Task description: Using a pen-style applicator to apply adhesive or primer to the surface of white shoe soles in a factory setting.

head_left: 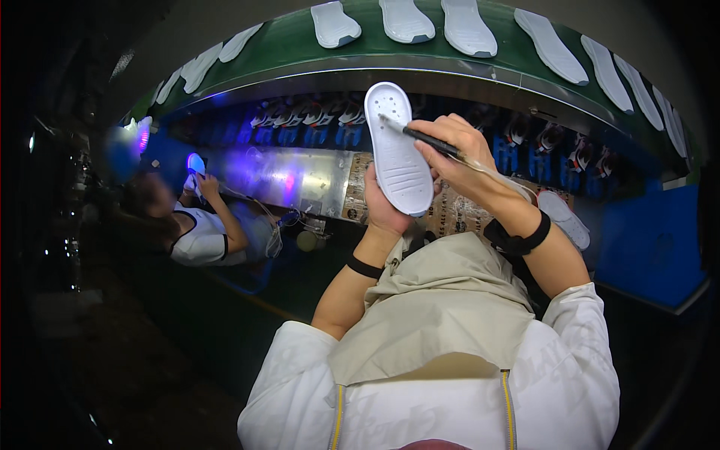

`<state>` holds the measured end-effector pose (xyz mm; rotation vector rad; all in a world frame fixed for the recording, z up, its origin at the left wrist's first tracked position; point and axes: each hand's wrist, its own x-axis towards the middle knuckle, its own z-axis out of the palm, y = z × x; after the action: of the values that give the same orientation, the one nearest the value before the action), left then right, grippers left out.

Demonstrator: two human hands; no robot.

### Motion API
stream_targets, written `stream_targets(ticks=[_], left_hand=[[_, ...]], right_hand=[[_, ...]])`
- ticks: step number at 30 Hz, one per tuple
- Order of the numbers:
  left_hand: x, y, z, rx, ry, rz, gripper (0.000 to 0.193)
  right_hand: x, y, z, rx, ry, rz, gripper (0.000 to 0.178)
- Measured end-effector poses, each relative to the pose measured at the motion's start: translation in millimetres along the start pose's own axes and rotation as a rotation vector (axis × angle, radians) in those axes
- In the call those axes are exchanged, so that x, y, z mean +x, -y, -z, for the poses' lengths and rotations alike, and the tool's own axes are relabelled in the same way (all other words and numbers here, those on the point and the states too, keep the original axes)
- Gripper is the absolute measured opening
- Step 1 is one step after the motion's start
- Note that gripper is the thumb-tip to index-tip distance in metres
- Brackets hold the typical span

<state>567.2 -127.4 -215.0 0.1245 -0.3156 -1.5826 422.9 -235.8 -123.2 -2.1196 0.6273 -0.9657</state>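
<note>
Sole (403, 171), cradled at its near end by the left hand (385, 206), likely for steadiness; the right hand (463, 150) holds a brush (433, 141) pen-fashion.

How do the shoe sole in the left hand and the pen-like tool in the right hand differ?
The sole is broad and white; the tool has a slim black handle. The sole is held in the left hand; the tool slants from the fingers of the right hand. Both are longer than wide.
</note>
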Motion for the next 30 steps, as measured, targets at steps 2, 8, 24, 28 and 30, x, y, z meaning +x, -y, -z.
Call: stream_targets(ticks=[2, 8, 24, 28, 30], left_hand=[[0.3, 0.5, 0.3, -0.018, -0.145, -0.060, 0.065], [-3.6, -9.0, -16.3, 0.138, -0.182, -0.159, 0.063], [12.3, -35.9, -45.4, 0.016, -0.016, -0.116, 0.080], [14.7, -47.8, -57.2, 0.118, -0.058, -0.161, 0.077], [16.0, -53.5, -58.3, 0.100, 0.059, -0.096, 0.082]], right_hand=[[-1.1, -5.9, -8.5, -0.070, -0.099, 0.168, 0.029], [-4.6, 9.1, -2.4, 0.277, 0.249, 0.290, 0.025], [-1.9, 33.2, 23.7, 0.260, 0.663, 0.485, 0.032], [0.6, 35.3, 32.4, 0.118, 0.396, 0.303, 0.032], [3.2, 44.9, 39.2, 0.121, 0.712, 0.373, 0.028]])
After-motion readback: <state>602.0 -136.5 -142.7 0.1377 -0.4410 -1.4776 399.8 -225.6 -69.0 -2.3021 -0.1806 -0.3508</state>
